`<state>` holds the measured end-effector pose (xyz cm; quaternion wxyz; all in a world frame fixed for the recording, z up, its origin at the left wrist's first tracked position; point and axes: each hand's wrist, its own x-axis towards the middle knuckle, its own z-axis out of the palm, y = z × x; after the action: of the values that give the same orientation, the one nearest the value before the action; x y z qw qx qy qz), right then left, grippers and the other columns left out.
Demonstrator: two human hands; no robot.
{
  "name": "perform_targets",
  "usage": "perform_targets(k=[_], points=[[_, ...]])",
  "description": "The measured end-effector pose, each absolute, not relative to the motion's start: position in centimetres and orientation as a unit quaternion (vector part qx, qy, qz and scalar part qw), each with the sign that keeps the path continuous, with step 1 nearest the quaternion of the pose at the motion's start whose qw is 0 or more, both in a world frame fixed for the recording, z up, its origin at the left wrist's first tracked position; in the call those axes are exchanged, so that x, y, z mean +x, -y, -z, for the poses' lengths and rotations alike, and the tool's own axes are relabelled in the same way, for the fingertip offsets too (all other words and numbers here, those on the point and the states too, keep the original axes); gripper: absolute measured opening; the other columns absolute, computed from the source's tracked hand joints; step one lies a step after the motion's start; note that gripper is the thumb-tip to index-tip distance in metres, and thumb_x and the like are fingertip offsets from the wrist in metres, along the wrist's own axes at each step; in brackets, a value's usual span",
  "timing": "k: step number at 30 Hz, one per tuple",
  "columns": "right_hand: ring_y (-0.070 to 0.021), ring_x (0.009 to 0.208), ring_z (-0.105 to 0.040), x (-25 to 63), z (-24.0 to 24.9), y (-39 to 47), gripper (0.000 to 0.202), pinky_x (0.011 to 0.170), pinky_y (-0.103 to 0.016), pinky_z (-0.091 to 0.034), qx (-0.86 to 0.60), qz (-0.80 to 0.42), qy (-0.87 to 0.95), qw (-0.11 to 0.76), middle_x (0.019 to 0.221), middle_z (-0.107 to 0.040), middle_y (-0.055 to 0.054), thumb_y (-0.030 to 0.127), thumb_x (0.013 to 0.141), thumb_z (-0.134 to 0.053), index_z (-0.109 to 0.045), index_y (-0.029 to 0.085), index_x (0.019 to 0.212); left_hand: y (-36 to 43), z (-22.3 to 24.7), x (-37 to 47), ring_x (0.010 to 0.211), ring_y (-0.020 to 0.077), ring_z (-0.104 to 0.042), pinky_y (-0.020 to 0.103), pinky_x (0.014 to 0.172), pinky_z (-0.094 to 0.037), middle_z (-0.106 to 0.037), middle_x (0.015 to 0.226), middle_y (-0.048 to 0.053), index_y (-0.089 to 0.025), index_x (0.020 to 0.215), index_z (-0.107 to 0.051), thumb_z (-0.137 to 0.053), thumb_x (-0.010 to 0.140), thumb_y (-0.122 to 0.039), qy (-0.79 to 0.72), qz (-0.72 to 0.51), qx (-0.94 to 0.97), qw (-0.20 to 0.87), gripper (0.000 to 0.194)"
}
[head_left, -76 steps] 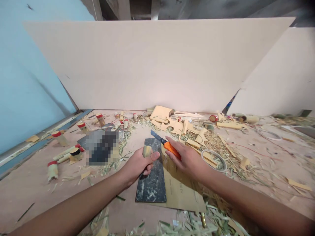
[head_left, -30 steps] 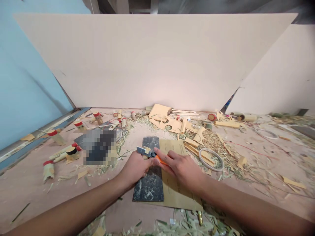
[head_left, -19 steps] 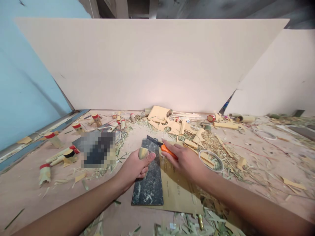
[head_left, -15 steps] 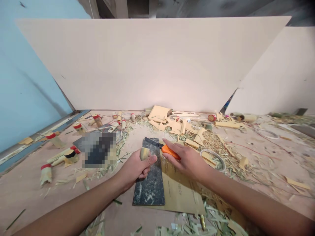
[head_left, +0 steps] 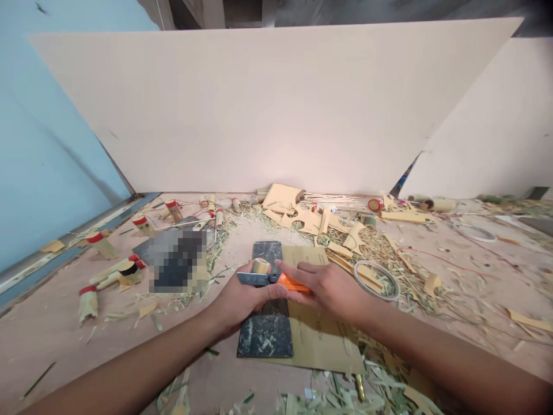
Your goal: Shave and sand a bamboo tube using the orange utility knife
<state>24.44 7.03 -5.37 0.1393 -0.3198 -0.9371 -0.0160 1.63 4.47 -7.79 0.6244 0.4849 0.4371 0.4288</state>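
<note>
My left hand (head_left: 242, 297) is closed around a short bamboo piece (head_left: 260, 266), whose pale end shows above the fingers. In my right hand (head_left: 326, 282) is an orange utility knife (head_left: 294, 283), its blade pointing left and lying across the near side of the bamboo, by the left fingers. Whether the edge bites in, I cannot tell. The left thumb reaches toward the knife handle. Under both hands lies a dark, scuffed flat board (head_left: 265, 334), overlapping a brown cardboard sheet (head_left: 326, 334) on its right.
Bamboo pieces with red tops (head_left: 88, 302) stand and lie to the left. Cardboard scraps (head_left: 302, 218) and shavings cover the area ahead and right, with a white tape ring (head_left: 377, 280) among them. A large pale panel (head_left: 276, 109) leans across the back.
The knife has come down and left, from above the board to against the bamboo piece. The bamboo has tipped so its end faces me more, and the left thumb has shifted right.
</note>
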Motion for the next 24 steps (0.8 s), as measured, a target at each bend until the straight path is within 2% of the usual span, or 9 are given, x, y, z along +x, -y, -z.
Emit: perform_targets(k=[4,6,9,11,14,18,24], points=[[-0.0166,0.065,-0.065,24.4,5.6,-6.7,0.065,0.054,-0.029,-0.039,-0.315,0.050,0.938,0.137,0.088,-0.072,-0.007,0.056,0.111,-0.023,-0.047,0.016,0.156,-4.4,7.6,1.9,0.045,0.0058,-0.031,0.020,0.043,-0.023,-0.045,0.051,-0.012,-0.020,0.086,-0.056,-0.096,0.064,-0.046,-0.445,-0.429,0.496,0.610,0.052],[-0.0180,0.067,-0.067,24.0,5.6,-6.5,0.064,0.054,-0.029,-0.039,-0.330,0.068,0.933,0.128,0.091,-0.072,-0.007,0.055,0.111,-0.022,-0.046,0.016,0.157,-4.5,7.5,2.1,0.043,0.0053,-0.029,0.020,0.041,-0.021,-0.041,0.048,-0.012,-0.020,0.079,-0.054,-0.095,0.063,-0.050,-0.457,-0.429,0.491,0.605,0.054],[-0.0200,0.068,-0.069,23.2,5.6,-6.3,0.062,0.055,-0.030,-0.041,-0.398,0.070,0.905,0.134,0.096,-0.072,-0.009,0.052,0.112,-0.026,-0.044,0.014,0.157,-4.7,7.3,2.5,0.039,0.0048,-0.026,0.020,0.038,-0.017,-0.035,0.048,-0.012,-0.022,0.071,-0.045,-0.084,0.073,-0.064,-0.476,-0.436,0.470,0.602,0.057],[-0.0208,0.067,-0.069,22.8,5.5,-6.3,0.060,0.056,-0.031,-0.043,-0.433,0.055,0.888,0.143,0.099,-0.071,-0.009,0.050,0.112,-0.030,-0.043,0.013,0.157,-4.8,7.3,2.6,0.039,0.0048,-0.026,0.020,0.037,-0.016,-0.034,0.050,-0.012,-0.023,0.073,-0.043,-0.077,0.079,-0.068,-0.479,-0.439,0.459,0.606,0.057],[-0.0212,0.071,-0.071,22.9,5.5,-6.5,0.058,0.058,-0.030,-0.046,-0.437,0.035,0.884,0.162,0.102,-0.072,-0.010,0.049,0.111,-0.033,-0.044,0.015,0.157,-5.0,7.3,2.4,0.041,0.0050,-0.027,0.019,0.039,-0.018,-0.034,0.053,-0.013,-0.023,0.083,-0.046,-0.079,0.079,-0.065,-0.467,-0.440,0.456,0.617,0.054],[-0.0202,0.075,-0.071,23.7,5.4,-7.1,0.055,0.061,-0.028,-0.047,-0.417,0.014,0.889,0.192,0.102,-0.072,-0.010,0.050,0.110,-0.040,-0.048,0.019,0.154,-5.3,7.7,1.8,0.046,0.0062,-0.033,0.019,0.043,-0.023,-0.042,0.057,-0.011,-0.021,0.089,-0.049,-0.084,0.074,-0.062,-0.440,-0.430,0.471,0.633,0.055],[-0.0178,0.070,-0.069,24.3,5.2,-7.5,0.060,0.059,-0.026,-0.044,-0.352,-0.019,0.924,0.148,0.092,-0.073,-0.007,0.057,0.107,-0.042,-0.051,0.021,0.154,-5.3,8.0,1.5,0.049,0.0065,-0.028,0.021,0.046,-0.023,-0.040,0.059,-0.010,-0.018,0.091,-0.057,-0.088,0.072,-0.056,-0.413,-0.418,0.501,0.636,0.052]])
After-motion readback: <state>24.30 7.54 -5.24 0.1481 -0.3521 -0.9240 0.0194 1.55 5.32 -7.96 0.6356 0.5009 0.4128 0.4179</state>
